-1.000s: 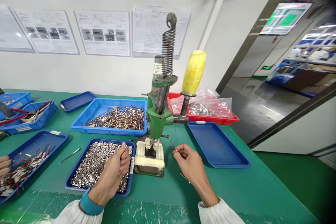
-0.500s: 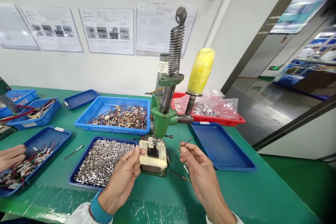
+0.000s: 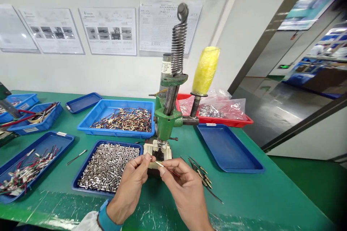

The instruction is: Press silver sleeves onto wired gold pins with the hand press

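Note:
In front of the press [image 3: 166, 122] my two hands meet with their fingertips close together. My right hand [image 3: 185, 189] is closed on a thin wire with a brass-coloured tip [image 3: 159, 164], which points toward the left fingers. My left hand [image 3: 132, 184] pinches something tiny, mostly hidden between thumb and forefinger. Beside it lies a blue tray of small metal sleeves [image 3: 110, 166]. Right of my right hand, several dark wires with brass-coloured tips [image 3: 202, 175] rest on the green table.
Behind stands a blue bin [image 3: 89, 130] of wires with metal ends. A tray of red and white wires [image 3: 35, 169] lies at left, a single wire [image 3: 76, 157] near it. The yellow press handle [image 3: 205, 72] rises before a red tray [image 3: 233, 121]. A blue tray [image 3: 230, 148] sits right.
My right hand has moved left to meet my left hand, which shifted slightly right. The bunch of wires on the table now shows. Another person's hand has left the tray at far left.

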Available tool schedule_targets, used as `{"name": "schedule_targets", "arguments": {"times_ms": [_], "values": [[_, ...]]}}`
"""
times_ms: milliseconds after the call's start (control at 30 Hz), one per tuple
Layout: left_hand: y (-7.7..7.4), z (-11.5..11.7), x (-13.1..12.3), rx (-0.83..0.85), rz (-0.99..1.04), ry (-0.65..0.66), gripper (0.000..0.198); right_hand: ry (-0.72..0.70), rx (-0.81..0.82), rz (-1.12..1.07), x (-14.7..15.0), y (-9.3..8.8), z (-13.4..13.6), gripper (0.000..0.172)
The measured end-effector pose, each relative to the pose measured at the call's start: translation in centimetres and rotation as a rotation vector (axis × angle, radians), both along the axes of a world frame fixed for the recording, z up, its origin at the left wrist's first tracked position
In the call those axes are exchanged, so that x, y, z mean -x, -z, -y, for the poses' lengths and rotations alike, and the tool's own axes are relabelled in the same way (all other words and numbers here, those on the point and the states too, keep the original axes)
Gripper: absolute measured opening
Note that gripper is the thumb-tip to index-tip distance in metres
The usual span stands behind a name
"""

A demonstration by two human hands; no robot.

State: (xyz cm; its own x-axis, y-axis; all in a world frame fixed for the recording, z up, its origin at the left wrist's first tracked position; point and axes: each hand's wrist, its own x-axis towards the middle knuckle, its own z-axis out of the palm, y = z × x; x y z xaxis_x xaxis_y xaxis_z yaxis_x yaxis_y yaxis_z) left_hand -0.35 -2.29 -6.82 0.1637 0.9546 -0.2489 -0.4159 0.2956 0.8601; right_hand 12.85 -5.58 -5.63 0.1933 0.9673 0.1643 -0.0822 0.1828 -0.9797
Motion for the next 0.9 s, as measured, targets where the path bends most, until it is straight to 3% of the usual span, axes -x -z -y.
{"name": "schedule_targets", "arguments": {"times_ms": [167, 400, 600, 900], "values": [[0.2, 0.3, -0.4, 0.131, 0.272, -0.044, 0.041, 0.032, -0.012, -0.038, 1.0, 0.8, 0.0, 0.016], [-0.4, 1.3, -1.5, 0.215, 0.374, -0.123, 0.030, 0.057, -0.016, -0.100, 2.1, 1.5, 0.1, 0.013], [-0.2, 1.6, -1.8, 0.202, 0.320, -0.121, 0.041, 0.092, -0.016, -0.165, 2.3, 1.7, 0.3, 0.015], [0.0, 1.0, -1.2, -0.010, 0.049, -0.038, 0.040, 0.065, -0.010, -0.191, 1.9, 2.0, 0.3, 0.018]]}}
